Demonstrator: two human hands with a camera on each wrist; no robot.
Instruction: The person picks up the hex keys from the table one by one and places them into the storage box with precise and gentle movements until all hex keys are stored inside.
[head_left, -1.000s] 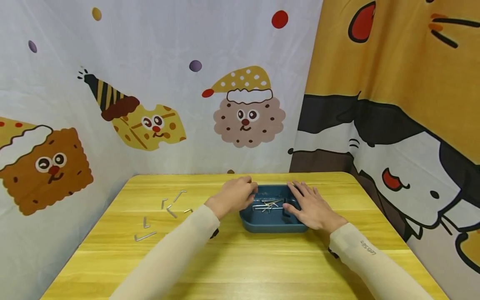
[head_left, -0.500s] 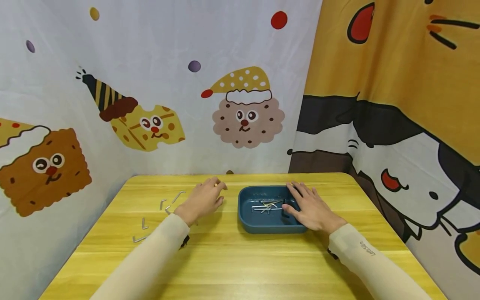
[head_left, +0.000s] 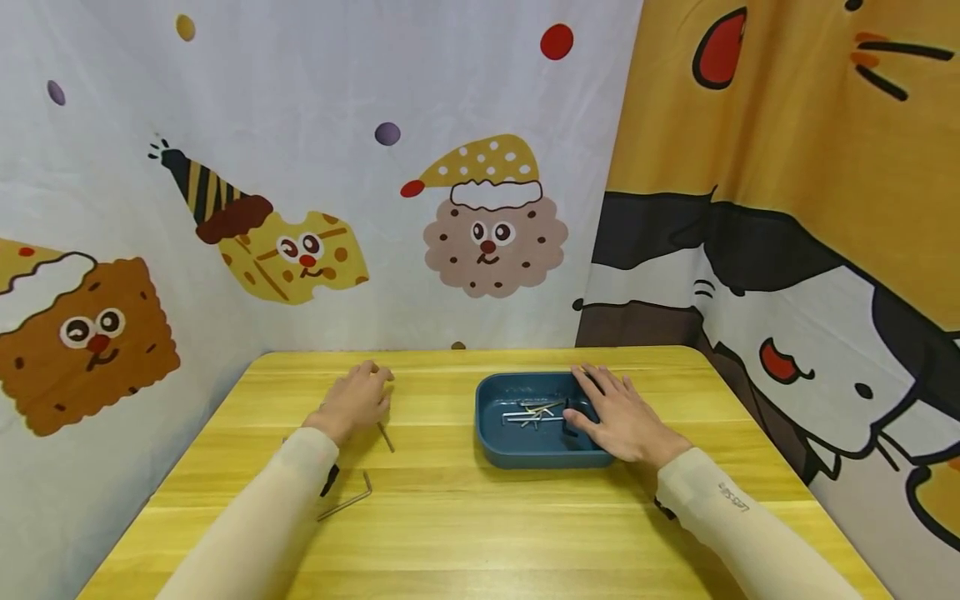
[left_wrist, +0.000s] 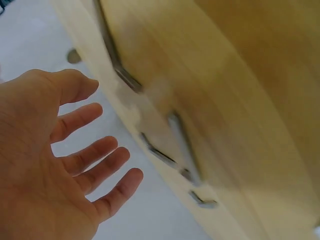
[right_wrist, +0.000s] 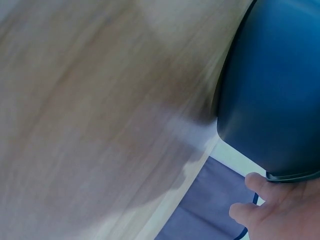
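My left hand (head_left: pixel 352 402) hovers above the left side of the table, fingers loosely bent and nothing in them. In the left wrist view its fingers are spread beside several L-shaped hex keys (left_wrist: pixel 186 145) lying on the wood. Two of these show in the head view: one hex key (head_left: pixel 386 437) just past the fingers, and a longer hex key (head_left: pixel 352 502) beside the sleeve. My right hand (head_left: pixel 624 417) rests on the right rim of a blue plastic box (head_left: pixel 540 458), thumb over the inside. Silver hex keys (head_left: pixel 528 415) and a black one (head_left: pixel 567 415) lie in the box.
The light wooden table (head_left: pixel 480 533) reaches back to a printed cloth (head_left: pixel 495 317) with cartoon figures. Another curtain (head_left: pixel 810 333) with a cat print hangs along the right side. My left sleeve (head_left: pixel 255 500) covers part of the table.
My left hand has left the box and travelled left over the loose hex keys, now covering several of them. My right hand and the box have stayed in place.
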